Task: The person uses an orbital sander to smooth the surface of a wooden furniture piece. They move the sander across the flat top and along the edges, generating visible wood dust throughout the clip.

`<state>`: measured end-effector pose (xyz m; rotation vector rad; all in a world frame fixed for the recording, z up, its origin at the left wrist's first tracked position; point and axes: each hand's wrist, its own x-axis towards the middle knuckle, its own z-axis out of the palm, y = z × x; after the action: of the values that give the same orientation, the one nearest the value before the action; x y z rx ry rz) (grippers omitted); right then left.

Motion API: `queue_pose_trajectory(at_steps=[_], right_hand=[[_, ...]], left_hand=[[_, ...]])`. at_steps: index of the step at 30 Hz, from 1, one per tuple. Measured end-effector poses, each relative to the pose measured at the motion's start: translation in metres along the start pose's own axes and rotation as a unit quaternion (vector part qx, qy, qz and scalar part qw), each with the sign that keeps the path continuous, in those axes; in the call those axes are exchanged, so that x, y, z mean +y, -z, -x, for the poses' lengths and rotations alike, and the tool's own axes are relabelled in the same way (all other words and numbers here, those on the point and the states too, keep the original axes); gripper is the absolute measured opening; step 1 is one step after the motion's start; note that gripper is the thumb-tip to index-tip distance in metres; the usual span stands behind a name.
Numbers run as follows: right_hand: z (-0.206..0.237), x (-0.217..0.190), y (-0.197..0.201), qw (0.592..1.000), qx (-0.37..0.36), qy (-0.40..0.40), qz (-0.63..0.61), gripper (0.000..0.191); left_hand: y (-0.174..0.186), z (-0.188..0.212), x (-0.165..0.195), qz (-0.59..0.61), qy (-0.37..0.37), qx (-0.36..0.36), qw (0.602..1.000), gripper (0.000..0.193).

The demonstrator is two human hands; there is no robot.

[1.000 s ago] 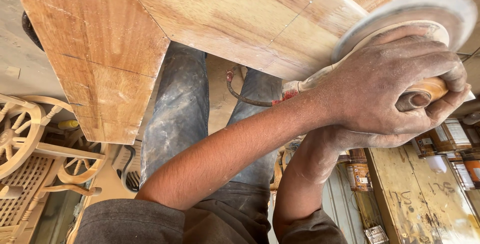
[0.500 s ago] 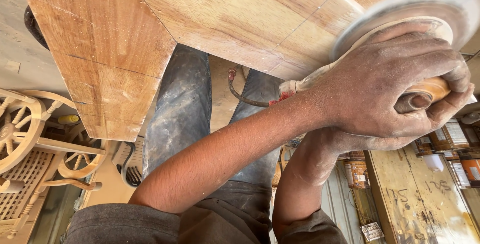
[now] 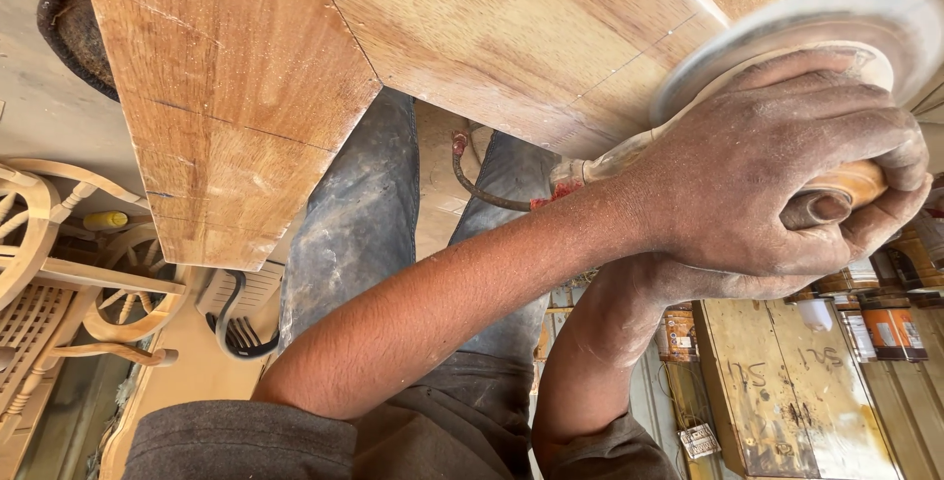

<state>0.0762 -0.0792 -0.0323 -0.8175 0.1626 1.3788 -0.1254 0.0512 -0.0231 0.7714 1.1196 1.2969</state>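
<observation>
a: what are the hands doing?
b: the left hand (image 3: 757, 170), dusted pale, is wrapped tight round the rounded orange-brown wooden handle (image 3: 836, 193) of a disc sander, fingers curled fully over it, thumb underneath.
a: and the right hand?
b: the right hand (image 3: 688, 283) sits just beneath the left one, mostly hidden by it. i cannot tell how its fingers lie or what they grip.
a: where is the sander?
b: its round, dust-white sanding disc (image 3: 796, 32) lies against the right end of the big pale angular wooden block (image 3: 393, 77), touching its edge.
a: anything else near that block?
b: a dark red-ended cable (image 3: 492, 190) curves just below it. the person's grey dusty trousers (image 3: 359, 234) show under the block, and pale carved wooden wheel-shaped furniture parts (image 3: 59, 264) sit left of it.
</observation>
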Motion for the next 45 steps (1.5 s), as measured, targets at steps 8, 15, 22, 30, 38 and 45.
queue_pose_trajectory(at_steps=[8, 15, 22, 30, 38, 45], right_hand=[[0.000, 0.008, 0.000, 1.000, -0.002, -0.005, -0.014, 0.069], [0.001, 0.016, -0.001, 0.999, -0.009, -0.014, -0.036, 0.070], [0.000, 0.015, 0.005, 0.997, -0.017, -0.019, -0.076, 0.071], [-0.001, -0.004, 0.017, 0.992, -0.021, -0.015, -0.124, 0.073], [-0.004, -0.023, 0.025, 0.988, -0.018, -0.005, -0.156, 0.075], [-0.003, -0.017, 0.025, 0.986, -0.010, -0.007, -0.165, 0.076]], left_hand=[[0.016, 0.002, 0.003, 0.018, 0.024, -0.038, 0.999, 0.032], [0.027, 0.005, 0.006, 0.021, 0.002, -0.013, 1.000, 0.037], [0.019, 0.006, 0.003, 0.002, -0.009, 0.009, 1.000, 0.033], [-0.021, 0.009, -0.013, 0.017, 0.006, -0.009, 1.000, 0.032], [-0.055, 0.002, -0.024, 0.038, 0.016, -0.042, 0.998, 0.023], [-0.039, -0.005, -0.018, 0.037, 0.008, -0.049, 0.998, 0.023]])
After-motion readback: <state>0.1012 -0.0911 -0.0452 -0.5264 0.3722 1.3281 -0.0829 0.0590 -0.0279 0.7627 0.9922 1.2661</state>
